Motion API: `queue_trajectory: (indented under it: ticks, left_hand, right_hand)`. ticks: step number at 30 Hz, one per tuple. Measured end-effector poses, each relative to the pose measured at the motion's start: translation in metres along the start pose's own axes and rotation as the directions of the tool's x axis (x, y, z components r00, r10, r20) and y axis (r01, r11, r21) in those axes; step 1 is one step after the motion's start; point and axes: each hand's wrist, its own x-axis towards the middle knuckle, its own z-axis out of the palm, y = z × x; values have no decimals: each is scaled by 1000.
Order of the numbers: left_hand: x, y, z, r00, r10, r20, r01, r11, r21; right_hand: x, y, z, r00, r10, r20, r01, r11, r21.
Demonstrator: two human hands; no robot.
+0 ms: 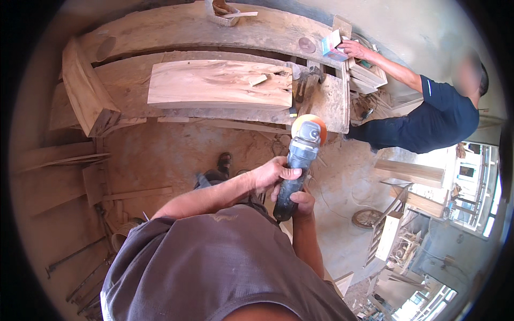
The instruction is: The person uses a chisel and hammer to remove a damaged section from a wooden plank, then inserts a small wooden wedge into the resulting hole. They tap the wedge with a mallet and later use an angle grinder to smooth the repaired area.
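An angle grinder [297, 172] with a dark body and an orange disc [322, 128] is held in front of my torso, head pointing away from me. My left hand [274, 176] wraps the body from the left, thumb across the top. Lower down, my right hand [304, 203] grips the rear of the body from the right. Beyond the disc, a thick pale wooden slab [217, 86] lies flat on a workbench [329, 108]. A small wood offcut [258, 80] rests on the slab, near a dark knot hole. The disc is apart from the slab.
At the bench's left end stands a thick wooden beam [86, 88]. Dark hand tools [309, 86] lie right of the slab. A co-worker in dark clothes [433, 116] reaches into a small carton [333, 45]. A wheel [367, 218] and timber [409, 172] are at right.
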Motion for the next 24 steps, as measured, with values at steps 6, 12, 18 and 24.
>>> queue_trajectory:
  ticks: [6,12,18,24]
  left_hand:
    - [-7,-20,20,947,309,-90,-278,926,254]
    - [3,-13,42,963,256,80,-263,961,90]
    - [37,-12,28,956,228,-185,-189,960,205]
    - [78,28,13,970,83,-227,-64,994,89]
  right_hand:
    - [-7,9,31,873,-281,-398,23,840,-543]
    - [-28,17,32,868,-292,-401,223,952,-211]
    - [-8,-1,28,826,-247,-506,110,952,-285]
    - [32,-27,15,766,-233,-599,84,960,-267]
